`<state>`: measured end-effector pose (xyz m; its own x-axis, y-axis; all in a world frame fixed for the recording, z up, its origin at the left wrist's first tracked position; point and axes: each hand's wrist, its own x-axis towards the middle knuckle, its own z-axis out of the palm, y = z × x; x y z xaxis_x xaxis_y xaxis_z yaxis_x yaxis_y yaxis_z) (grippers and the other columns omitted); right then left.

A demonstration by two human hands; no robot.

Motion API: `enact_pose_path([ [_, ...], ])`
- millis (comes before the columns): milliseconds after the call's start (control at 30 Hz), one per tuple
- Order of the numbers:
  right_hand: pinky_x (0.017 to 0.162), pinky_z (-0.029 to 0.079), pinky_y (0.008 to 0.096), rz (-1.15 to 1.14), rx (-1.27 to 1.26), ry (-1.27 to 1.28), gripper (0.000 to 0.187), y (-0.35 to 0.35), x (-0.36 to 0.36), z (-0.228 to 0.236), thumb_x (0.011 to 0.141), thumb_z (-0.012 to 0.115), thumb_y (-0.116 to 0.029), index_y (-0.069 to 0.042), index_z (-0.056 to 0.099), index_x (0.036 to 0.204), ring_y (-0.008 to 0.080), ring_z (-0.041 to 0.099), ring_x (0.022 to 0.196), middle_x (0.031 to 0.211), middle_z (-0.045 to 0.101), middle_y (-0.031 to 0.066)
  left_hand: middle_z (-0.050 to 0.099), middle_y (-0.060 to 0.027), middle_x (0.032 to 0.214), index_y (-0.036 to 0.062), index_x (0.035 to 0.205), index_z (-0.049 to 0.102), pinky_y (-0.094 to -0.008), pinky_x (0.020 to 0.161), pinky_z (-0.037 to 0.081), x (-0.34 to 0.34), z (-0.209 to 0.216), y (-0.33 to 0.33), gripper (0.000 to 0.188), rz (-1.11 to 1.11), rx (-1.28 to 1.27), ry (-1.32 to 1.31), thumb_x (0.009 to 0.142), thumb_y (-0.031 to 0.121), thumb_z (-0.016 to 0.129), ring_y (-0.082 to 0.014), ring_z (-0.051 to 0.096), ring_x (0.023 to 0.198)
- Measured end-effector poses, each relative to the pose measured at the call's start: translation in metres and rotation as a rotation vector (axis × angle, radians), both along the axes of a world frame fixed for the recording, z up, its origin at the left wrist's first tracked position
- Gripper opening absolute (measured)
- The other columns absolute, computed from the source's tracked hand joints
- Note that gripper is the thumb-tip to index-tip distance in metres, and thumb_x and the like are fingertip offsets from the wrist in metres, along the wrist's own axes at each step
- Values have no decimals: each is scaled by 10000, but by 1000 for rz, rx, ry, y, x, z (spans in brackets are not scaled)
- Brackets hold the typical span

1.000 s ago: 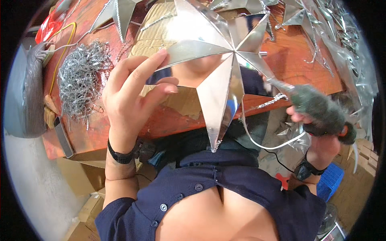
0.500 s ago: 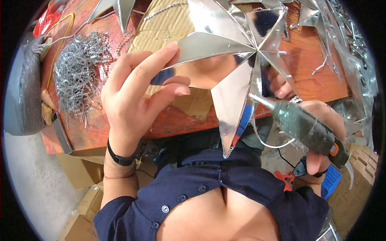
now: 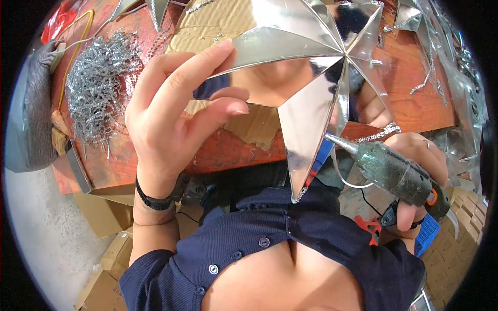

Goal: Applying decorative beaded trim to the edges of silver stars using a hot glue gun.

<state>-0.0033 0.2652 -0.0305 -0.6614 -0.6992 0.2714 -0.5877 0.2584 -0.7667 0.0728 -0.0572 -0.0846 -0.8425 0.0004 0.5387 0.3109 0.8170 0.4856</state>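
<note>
My left hand (image 3: pixel 174 111) holds a large shiny silver star (image 3: pixel 306 67) by one of its points, raised close to the camera. My right hand (image 3: pixel 415 166) grips a dark glue gun (image 3: pixel 386 168) whose nozzle touches the edge of the star's lower point. A strand of silver beaded trim (image 3: pixel 381 133) lies over my right hand beside the star. Both wrists wear dark bands.
An orange-red wooden table (image 3: pixel 415 98) lies below, with a cardboard sheet (image 3: pixel 218 26), a heap of silver tinsel pieces (image 3: pixel 101 85) at left and more silver stars at the top and right. A grey bag (image 3: pixel 31 114) hangs at the left edge. Cardboard boxes (image 3: pixel 104 269) stand on the floor.
The star has come closer and shifted right. My right hand has brought the glue gun up and leftward until its nozzle meets the star's lower point.
</note>
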Motion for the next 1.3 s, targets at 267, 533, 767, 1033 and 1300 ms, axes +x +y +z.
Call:
enact_pose_path([
  [267, 578, 519, 317, 18, 24, 7, 685, 12, -2, -5, 610, 779, -660, -10, 648, 783, 239, 668, 643, 732, 668, 101, 692, -116, 1049, 0, 1204, 681, -211, 628, 502, 2, 2, 0, 567, -10, 38, -34, 796, 380, 786, -134, 695, 793],
  [533, 565, 515, 318, 118, 19, -18, 710, 10, -6, -4, 572, 785, -667, 0, 635, 765, 238, 656, 620, 740, 662, 113, 698, -91, 1020, 22, 1197, 696, -210, 609, 484, -1, -1, -1, 578, -3, 25, -9, 779, 410, 792, -95, 607, 742],
  [767, 562, 497, 313, -59, -64, -35, 657, 11, 5, -15, 627, 782, -643, -13, 622, 727, 238, 644, 602, 700, 642, 117, 696, -76, 1012, 43, 1194, 705, -210, 604, 479, -1, -1, -1, 585, 3, 7, 8, 767, 432, 793, -93, 583, 734],
  [1033, 560, 475, 308, -101, -206, -78, 658, 16, 2, -32, 625, 762, -656, -19, 618, 707, 224, 628, 605, 680, 626, 97, 692, -73, 1020, 38, 1201, 697, -223, 635, 511, 1, -2, -2, 574, 3, 37, 3, 763, 393, 805, -94, 582, 752],
  [1300, 732, 550, 367, 124, -23, -192, 709, 37, -16, -8, 774, 750, -625, 40, 642, 996, 268, 668, 781, 886, 677, 136, 693, -75, 1025, 31, 1206, 692, -216, 625, 503, 0, 0, -2, 575, -5, 33, -6, 768, 385, 806, -93, 580, 755],
])
